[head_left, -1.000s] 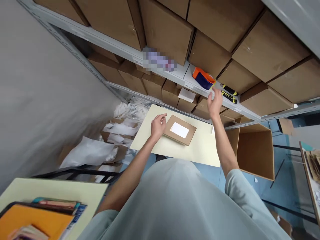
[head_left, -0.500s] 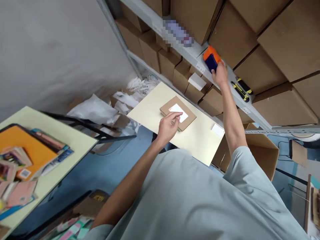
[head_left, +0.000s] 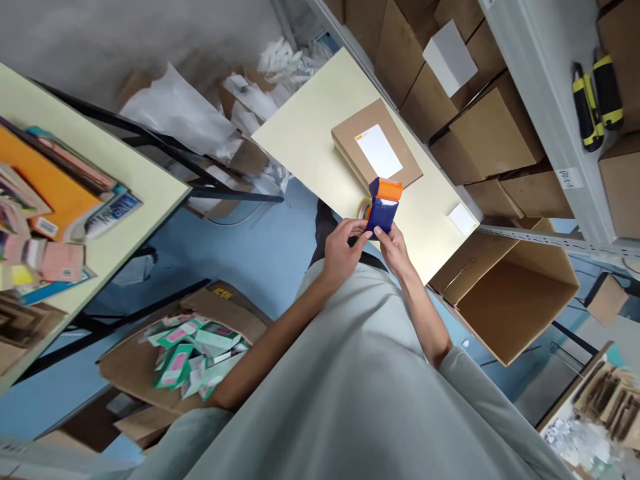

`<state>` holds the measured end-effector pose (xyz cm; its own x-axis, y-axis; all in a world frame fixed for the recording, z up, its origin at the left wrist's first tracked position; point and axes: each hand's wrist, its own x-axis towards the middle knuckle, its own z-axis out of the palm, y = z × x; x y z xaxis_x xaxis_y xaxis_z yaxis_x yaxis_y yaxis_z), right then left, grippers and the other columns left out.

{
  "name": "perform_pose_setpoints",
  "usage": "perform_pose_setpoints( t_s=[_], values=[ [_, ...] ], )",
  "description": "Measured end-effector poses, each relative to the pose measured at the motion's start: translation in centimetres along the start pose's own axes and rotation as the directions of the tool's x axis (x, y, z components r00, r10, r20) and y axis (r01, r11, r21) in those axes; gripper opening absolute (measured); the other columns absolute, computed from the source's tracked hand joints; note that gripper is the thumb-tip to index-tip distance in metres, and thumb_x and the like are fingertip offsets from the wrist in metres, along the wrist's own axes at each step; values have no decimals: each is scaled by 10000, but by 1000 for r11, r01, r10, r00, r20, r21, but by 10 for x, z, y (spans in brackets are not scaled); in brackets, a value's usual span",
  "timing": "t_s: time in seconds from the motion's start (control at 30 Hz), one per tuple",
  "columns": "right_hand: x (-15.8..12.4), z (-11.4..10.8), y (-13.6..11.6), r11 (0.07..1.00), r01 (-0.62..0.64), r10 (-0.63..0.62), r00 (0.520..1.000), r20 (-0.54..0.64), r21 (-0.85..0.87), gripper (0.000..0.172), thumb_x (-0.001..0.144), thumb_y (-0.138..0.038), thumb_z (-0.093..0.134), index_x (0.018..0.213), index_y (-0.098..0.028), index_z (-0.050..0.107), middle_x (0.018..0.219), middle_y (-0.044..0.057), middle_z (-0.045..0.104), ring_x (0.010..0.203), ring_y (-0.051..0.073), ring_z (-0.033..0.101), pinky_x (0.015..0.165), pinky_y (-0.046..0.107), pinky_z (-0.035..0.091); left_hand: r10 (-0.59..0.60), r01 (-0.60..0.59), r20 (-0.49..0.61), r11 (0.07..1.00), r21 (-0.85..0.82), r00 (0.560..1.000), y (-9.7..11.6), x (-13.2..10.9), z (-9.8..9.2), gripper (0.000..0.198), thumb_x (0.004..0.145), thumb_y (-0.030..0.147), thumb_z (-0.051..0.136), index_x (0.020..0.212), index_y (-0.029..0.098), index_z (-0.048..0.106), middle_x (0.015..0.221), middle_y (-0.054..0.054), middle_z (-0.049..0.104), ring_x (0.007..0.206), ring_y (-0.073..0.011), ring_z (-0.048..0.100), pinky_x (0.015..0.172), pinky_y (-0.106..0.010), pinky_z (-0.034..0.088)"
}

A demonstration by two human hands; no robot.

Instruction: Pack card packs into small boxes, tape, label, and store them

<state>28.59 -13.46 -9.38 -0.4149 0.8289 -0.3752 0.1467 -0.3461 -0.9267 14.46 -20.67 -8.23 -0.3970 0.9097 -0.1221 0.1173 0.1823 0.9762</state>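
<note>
An orange and dark blue tape dispenser (head_left: pixel 384 207) with a roll of tape at its left side is held over the near edge of the pale table (head_left: pixel 300 120). My right hand (head_left: pixel 394 250) is closed around its lower end, the thumb on the blue face. Against its lower left side press the bent fingers and thumb of my left hand (head_left: pixel 345 250); their tips are partly hidden. Just beyond the dispenser, a flat cardboard box (head_left: pixel 345 133) lies on the table. A white label (head_left: pixel 379 151) is on its top.
Cardboard boxes (head_left: pixel 495 127) fill the shelf at right, where box cutters (head_left: pixel 587 107) lie on the ledge. A big open carton (head_left: pixel 520 293) stands at lower right. On the left is another table (head_left: pixel 155 180) with books. A carton of green-and-pink packets (head_left: pixel 135 367) sits below.
My right hand has brought the tape dispenser down from the shelf ledge to in front of my body. My left hand has left the flat box and now touches the dispenser. The view has shifted.
</note>
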Motion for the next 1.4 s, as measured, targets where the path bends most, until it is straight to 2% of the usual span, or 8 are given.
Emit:
perform_pose_setpoints(
  t_s=[0.23, 0.47, 0.6, 0.73, 0.9, 1.07, 1.27, 1.4],
  values=[
    [-12, -11, -5, 997, -75, 74, 995, 70, 12, 784, 821, -986, 816, 1064, -241, 799, 1039, 70, 867, 1042, 277, 812, 1034, 433, 669, 12, -32, 133, 989, 145, 991, 8, -18, -22, 148, 1045, 360, 766, 1137, 258, 820, 1180, -59, 852, 1002, -232, 807, 957, -395, 712],
    [-38, -21, -23, 983, 84, -72, 995, 75, -166, 650, 974, -854, 798, 1248, -265, 785, 1153, 81, 864, 1040, 277, 794, 1031, 446, 668, 132, -130, -18, 987, 95, 991, 57, 19, -58, 394, 1073, 481, 795, 1404, 267, 783, 1376, -102, 769, 1050, -203, 778, 862, -320, 678],
    [-48, -39, -26, 916, 139, -113, 989, 91, -376, 596, 1001, -857, 765, 1161, -283, 780, 1078, 79, 826, 1009, 296, 748, 984, 461, 658, 107, -126, 167, 985, 114, 980, 78, 46, -66, 340, 1038, 539, 840, 1203, 244, 870, 1232, -85, 797, 937, -192, 749, 757, -290, 638],
    [-52, -53, -31, 851, 213, -156, 975, 156, -481, 598, 1031, -876, 705, 1184, -303, 776, 1134, 98, 823, 1099, 329, 743, 1054, 500, 644, 62, -85, 314, 995, 59, 947, 80, 56, -61, 311, 1010, 548, 859, 1071, 246, 904, 1108, -70, 822, 794, -162, 675, 633, -267, 536],
    [-54, -61, -35, 792, 268, -191, 962, 194, -548, 604, 1063, -884, 641, 1126, -294, 756, 1068, 98, 802, 1051, 326, 730, 1024, 499, 640, 46, -58, 354, 998, 23, 934, 74, 52, -52, 246, 1025, 480, 844, 979, 246, 902, 936, -39, 790, 666, -141, 540, 584, -289, 434],
    [-58, -68, -29, 748, 274, -180, 960, 213, -605, 614, 1071, -890, 620, 1092, -290, 749, 1006, 87, 788, 1012, 325, 719, 1000, 491, 636, 93, -110, 233, 992, 60, 968, 55, 42, -46, 261, 1055, 478, 831, 982, 230, 865, 943, -39, 785, 731, -163, 600, 684, -310, 506],
    [-75, -81, -24, 662, 218, -58, 969, 241, -717, 570, 1103, -843, 611, 990, -293, 710, 878, 62, 738, 905, 317, 707, 926, 467, 615, 121, -127, 155, 992, 27, 980, 17, 23, -31, 226, 1057, 441, 818, 962, 238, 842, 975, -47, 803, 762, -172, 629, 703, -318, 526],
    [-88, -105, -19, 599, 155, 51, 972, 231, -785, 580, 1102, -843, 607, 941, -291, 684, 775, 30, 671, 761, 289, 672, 816, 441, 594, 38, -38, -22, 999, -7, 999, -20, 23, -34, 216, 1060, 418, 807, 965, 224, 806, 970, -38, 788, 809, -170, 662, 721, -297, 541]
  ],
)
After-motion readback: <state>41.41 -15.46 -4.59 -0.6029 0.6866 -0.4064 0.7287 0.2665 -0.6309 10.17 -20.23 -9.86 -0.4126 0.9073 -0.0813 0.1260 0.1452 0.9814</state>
